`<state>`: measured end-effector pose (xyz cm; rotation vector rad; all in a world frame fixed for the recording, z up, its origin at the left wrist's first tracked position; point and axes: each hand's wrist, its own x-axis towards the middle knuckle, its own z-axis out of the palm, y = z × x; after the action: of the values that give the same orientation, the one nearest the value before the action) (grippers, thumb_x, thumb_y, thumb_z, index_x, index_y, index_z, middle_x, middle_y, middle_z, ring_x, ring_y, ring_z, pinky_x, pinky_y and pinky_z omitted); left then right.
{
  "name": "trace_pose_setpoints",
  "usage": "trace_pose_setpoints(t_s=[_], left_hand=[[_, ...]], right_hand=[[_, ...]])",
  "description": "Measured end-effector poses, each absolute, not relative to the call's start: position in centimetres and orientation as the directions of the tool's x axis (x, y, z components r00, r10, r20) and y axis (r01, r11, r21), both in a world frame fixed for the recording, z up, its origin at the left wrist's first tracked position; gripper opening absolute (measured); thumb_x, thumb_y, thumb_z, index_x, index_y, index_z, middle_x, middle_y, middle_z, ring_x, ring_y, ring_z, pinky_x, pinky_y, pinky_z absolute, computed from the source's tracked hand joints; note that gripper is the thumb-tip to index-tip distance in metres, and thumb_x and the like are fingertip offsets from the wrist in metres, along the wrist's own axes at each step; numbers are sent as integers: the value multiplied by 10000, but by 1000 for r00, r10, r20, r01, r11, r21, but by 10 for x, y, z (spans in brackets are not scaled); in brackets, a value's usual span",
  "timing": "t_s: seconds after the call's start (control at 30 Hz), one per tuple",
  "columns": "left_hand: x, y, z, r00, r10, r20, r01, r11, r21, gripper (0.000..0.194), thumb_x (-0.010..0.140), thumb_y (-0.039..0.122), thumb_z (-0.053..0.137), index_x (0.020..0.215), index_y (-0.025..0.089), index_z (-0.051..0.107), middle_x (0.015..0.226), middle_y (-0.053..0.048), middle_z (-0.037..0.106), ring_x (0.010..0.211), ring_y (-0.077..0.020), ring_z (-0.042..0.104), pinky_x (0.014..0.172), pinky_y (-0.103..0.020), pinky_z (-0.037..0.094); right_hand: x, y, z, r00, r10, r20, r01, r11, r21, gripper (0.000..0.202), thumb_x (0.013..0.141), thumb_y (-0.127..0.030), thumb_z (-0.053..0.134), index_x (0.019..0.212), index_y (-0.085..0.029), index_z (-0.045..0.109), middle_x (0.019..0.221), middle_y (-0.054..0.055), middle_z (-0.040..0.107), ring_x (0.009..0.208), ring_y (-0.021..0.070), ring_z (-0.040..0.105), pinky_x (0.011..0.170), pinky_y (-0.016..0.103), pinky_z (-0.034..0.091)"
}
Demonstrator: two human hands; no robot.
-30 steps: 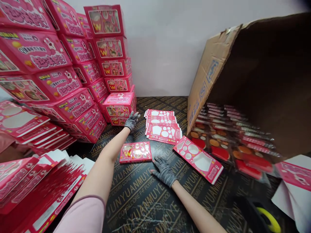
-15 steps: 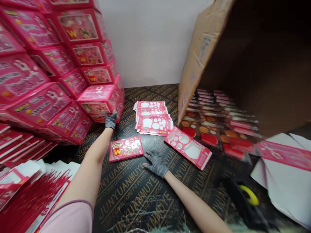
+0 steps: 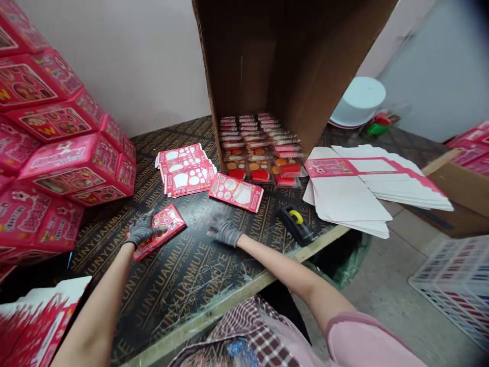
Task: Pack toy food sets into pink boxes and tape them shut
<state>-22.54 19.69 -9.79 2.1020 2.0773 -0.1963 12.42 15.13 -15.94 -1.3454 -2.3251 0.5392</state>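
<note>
Packed pink box (image 3: 171, 222) is partly covered by the gloved left hand (image 3: 143, 229) on the dark bench (image 3: 191, 265); whether it is gripped or only touched cannot be told. Just right of the box, the gloved right hand (image 3: 224, 230) is blurred, so its finger spread cannot be told. Beyond that hand, a windowed carton (image 3: 234, 195) is laid; to its right, a tape dispenser (image 3: 297, 229) is placed.

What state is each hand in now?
Left hand: on a flat box, grip unclear.
Right hand: nothing visibly held; too blurred to tell if open.
</note>
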Motion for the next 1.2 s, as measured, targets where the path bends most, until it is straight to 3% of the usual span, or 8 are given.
trace_pose_setpoints(t_s=[0.13, 0.23, 0.47, 0.6, 0.7, 0.8, 1.0, 1.2], left_hand=[[-192, 136, -118, -102, 990, -95, 995, 103, 15, 777, 932, 589, 428, 1558, 136, 350, 1488, -220, 532, 1354, -370, 507, 1124, -542, 343], [-160, 104, -125, -34, 997, -72, 999, 32, -18, 710, 972, 531, 375, 1556, 128, 381, 1464, -229, 549, 1329, -360, 513, 1135, -532, 324], [-133, 66, -125, 164, 968, -190, 985, -170, -16, 1085, 766, 759, 633, 1616, 183, 284, 1674, -229, 239, 1541, -437, 215, 1210, -660, 138], [-126, 68, -107, 115, 961, -253, 992, -123, -16, 1008, 828, 662, 634, 1625, 183, 243, 1692, -221, 181, 1564, -428, 169, 1206, -680, 146], [-91, 67, -92, 124, 986, -113, 992, -127, -20, 945, 862, 543, 648, 1621, 148, 250, 1689, -245, 159, 1570, -430, 140, 1216, -688, 90], [-30, 55, -78, 419, 901, 114, 906, -424, 19, 834, 890, 463, 639, 1608, 197, 309, 1681, -216, 227, 1571, -425, 139, 1225, -688, 2], [35, 38, -60, 568, 781, 259, 791, -605, 93, 489, 949, 128, 446, 1414, 205, 576, 1218, -143, 716, 1160, -284, 666, 1137, -544, 424], [-15, 13, -78, 549, 789, 275, 798, -593, 108, 368, 840, 113, 543, 1160, 214, 694, 1029, -131, 744, 986, -305, 706, 957, -501, 572]], right_hand=[[211, 168, -130, -87, 993, 80, 943, 108, -315, 859, 819, -548, 728, 1548, -192, 447, 1675, 216, 258, 1542, 465, 172, 1187, 669, 154], [252, 187, -115, 80, 994, -79, 975, -95, -202, 1099, 719, -677, 769, 1611, -223, 314, 1710, 217, 116, 1546, 494, 113, 1155, 674, 204], [255, 148, -124, -122, 975, -183, 991, 109, -82, 892, 832, -663, 675, 1546, -178, 450, 1598, 220, 407, 1440, 392, 413, 1162, 501, 313], [253, 113, -118, -262, 949, -177, 965, 261, -31, 624, 935, -523, 618, 1402, -110, 609, 1497, 257, 525, 1368, 374, 507, 1115, 476, 367], [252, 93, -96, -288, 951, -117, 958, 287, -27, 443, 1030, -361, 471, 1341, -96, 642, 1482, 241, 550, 1380, 338, 505, 1146, 465, 338], [244, 69, -68, -360, 933, 24, 927, 361, -100, 412, 1054, -333, 409, 1209, -88, 702, 1266, 244, 693, 1235, 332, 613, 1098, 474, 384], [256, 71, -32, -484, 861, 157, 727, 496, -475, 395, 1004, -492, 521, 1086, -190, 762, 958, 84, 775, 895, 226, 717, 876, 338, 522], [365, 179, -36, 231, 954, 193, 934, -162, -318, 552, 922, -527, 614, 1252, -90, 685, 1444, 243, 563, 1362, 362, 485, 1127, 527, 359]])
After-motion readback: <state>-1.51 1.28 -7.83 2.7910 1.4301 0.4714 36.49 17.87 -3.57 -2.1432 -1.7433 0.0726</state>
